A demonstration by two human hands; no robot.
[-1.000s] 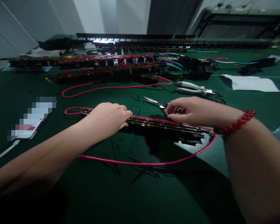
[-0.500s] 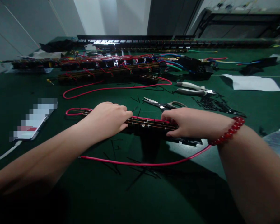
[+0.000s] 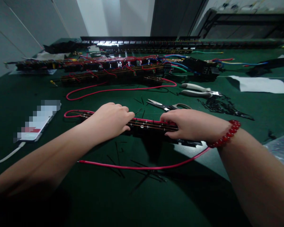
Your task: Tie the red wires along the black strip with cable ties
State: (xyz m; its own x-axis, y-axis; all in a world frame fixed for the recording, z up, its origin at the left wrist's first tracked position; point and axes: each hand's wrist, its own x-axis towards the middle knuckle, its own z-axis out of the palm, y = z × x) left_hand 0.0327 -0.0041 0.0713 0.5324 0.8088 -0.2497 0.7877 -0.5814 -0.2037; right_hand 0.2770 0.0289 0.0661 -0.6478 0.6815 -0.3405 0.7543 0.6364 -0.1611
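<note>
A black strip assembly (image 3: pixel 148 125) with copper-coloured rods and small metal studs lies across the green table, between and under both hands. My left hand (image 3: pixel 115 118) is closed over its left part, fingers over the far side and thumb on the near side. At its right part my right hand (image 3: pixel 183 124), with a red bead bracelet on the wrist, grips it the same way. A red wire (image 3: pixel 132 167) runs along the strip's far edge, loops at the left end and curves back in front, its bare tip at left. My palms hide parts of the strip.
Just beyond the right hand lie scissors (image 3: pixel 165 107), and farther off cutting pliers (image 3: pixel 200 91). Black cable-tie scraps (image 3: pixel 229 108) are scattered about. A phone (image 3: pixel 41 121) with a white cable rests at left. Wired assemblies (image 3: pixel 104 64) stretch across the back.
My right hand and the strip have shifted slightly left. The rest of the scene sits a little further right in view. Both hands keep their grip.
</note>
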